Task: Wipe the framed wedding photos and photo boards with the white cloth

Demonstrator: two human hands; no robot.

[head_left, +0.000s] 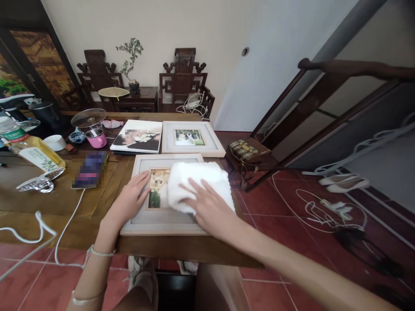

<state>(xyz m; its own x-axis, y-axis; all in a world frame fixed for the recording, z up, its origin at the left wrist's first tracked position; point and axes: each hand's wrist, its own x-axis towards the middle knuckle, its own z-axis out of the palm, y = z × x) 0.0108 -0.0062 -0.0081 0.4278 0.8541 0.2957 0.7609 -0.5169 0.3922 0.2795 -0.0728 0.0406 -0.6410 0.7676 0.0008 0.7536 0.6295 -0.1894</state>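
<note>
A picture frame with a pale wooden border lies flat at the near edge of the table, a small photo at its middle. My left hand rests on the frame's left side, fingers stretched out and lying flat. Over the frame's right half is a fluffy white cloth, which hides part of the photo. My right hand presses on this cloth from above and holds it against the frame, its fingers somewhat apart.
Behind lie another framed photo and a photo album. To the left are a phone with a white cable, a hair claw, a bottle and a pink mug. A chair with a plaid bag stands at right.
</note>
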